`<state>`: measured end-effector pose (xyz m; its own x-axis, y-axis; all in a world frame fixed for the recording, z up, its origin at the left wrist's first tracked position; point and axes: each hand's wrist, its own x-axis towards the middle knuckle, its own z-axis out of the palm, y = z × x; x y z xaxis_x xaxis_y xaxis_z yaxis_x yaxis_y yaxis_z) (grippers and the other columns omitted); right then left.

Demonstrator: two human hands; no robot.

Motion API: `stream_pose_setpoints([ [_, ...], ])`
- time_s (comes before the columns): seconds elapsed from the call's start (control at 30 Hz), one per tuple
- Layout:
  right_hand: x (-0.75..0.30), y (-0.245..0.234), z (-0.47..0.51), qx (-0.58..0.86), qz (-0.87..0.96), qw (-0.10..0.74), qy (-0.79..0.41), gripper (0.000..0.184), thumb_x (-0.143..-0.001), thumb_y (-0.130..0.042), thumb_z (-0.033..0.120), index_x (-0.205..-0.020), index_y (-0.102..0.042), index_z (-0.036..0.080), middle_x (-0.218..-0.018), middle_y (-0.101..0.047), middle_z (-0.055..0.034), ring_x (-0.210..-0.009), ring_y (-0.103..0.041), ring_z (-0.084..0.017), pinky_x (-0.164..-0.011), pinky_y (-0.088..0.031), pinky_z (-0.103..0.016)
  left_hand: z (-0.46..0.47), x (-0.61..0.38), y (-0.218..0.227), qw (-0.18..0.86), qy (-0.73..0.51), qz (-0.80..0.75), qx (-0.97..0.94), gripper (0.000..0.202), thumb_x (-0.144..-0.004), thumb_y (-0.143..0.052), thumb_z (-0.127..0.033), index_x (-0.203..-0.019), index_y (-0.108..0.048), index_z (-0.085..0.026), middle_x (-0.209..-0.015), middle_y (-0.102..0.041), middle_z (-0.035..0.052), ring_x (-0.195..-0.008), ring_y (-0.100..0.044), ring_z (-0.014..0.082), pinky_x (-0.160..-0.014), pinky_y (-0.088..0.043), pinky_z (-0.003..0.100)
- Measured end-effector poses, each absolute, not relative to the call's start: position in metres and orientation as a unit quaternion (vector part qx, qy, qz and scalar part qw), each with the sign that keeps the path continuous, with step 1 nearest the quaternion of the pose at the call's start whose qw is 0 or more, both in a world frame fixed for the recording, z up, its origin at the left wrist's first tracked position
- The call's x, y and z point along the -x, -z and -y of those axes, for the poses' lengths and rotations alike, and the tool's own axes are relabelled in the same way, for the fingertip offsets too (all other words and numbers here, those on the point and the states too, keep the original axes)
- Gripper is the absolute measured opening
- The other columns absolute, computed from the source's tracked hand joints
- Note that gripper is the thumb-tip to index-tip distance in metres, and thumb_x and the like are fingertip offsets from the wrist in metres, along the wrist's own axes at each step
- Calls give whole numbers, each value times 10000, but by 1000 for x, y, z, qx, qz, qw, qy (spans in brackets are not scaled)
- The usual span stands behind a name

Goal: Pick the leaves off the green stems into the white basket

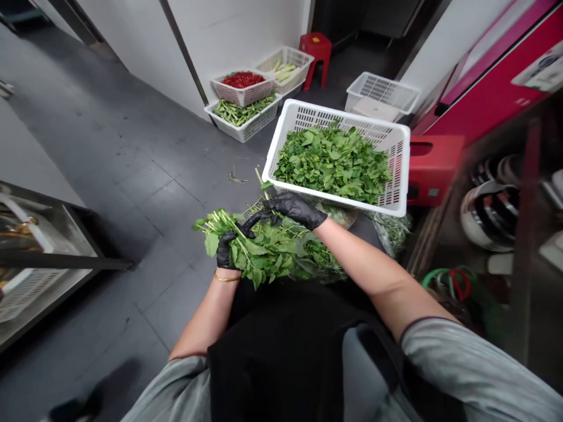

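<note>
My left hand point(227, 246), in a black glove, is closed round a bunch of leafy greens point(220, 225) with pale stems sticking out to the left. In a matching glove, my right hand point(297, 209) pinches a leafy stem point(260, 179) that points up past its fingers. More loose greens point(281, 249) lie under and between both hands, partly in clear plastic. Just beyond my right hand stands a white slotted basket point(336, 111), heaped with picked green leaves point(332, 161).
By the wall, a basket of red chillies point(243, 80) rests on a basket of green pods point(241, 111). Behind them are a crate of pale stalks point(284, 70) and a red stool point(315, 50). A white crate point(380, 94) and shelving point(525, 234) are at right. Stem scraps point(237, 178) lie on the floor.
</note>
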<state>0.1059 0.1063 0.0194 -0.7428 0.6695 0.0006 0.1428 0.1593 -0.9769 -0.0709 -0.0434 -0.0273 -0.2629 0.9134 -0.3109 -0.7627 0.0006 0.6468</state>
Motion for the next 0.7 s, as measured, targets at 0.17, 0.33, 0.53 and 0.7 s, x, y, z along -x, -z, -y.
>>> stream_pose_setpoints([
  [0.17,-110,-22,-47,285,696,113,-649,532,-799,-764,689,-689,-707,172,-631,-660,-8,-554,-567,-130,-561,-466,-264,48,64,26,616,-687,-379,-69,119,-612,-733,-269,-698,-661,-230,-663,-691,21,-642,-676,221,-795,-641,425],
  [0.33,-124,-19,-23,399,600,269,-639,579,-810,-717,745,-674,-625,189,-599,-643,-9,-498,-536,-123,-511,-439,-263,58,64,14,614,-704,-355,-50,100,-617,-713,-248,-686,-652,-209,-664,-683,0,-513,-596,140,-761,-646,386],
  [0.53,-125,-30,-22,314,728,291,-535,347,-871,-773,517,-1041,-790,214,-857,-726,-29,-780,-659,-182,-730,-522,-300,64,45,4,633,-658,-406,-48,122,-620,-717,-196,-740,-700,-199,-669,-721,21,-848,-779,293,-873,-656,459],
  [0.7,-126,-33,-26,259,849,231,-399,209,-984,-664,289,-894,-812,171,-899,-716,-70,-847,-641,-188,-791,-468,-293,68,34,0,660,-630,-405,-65,200,-600,-783,-178,-785,-707,-188,-738,-768,34,-948,-794,327,-902,-661,480],
])
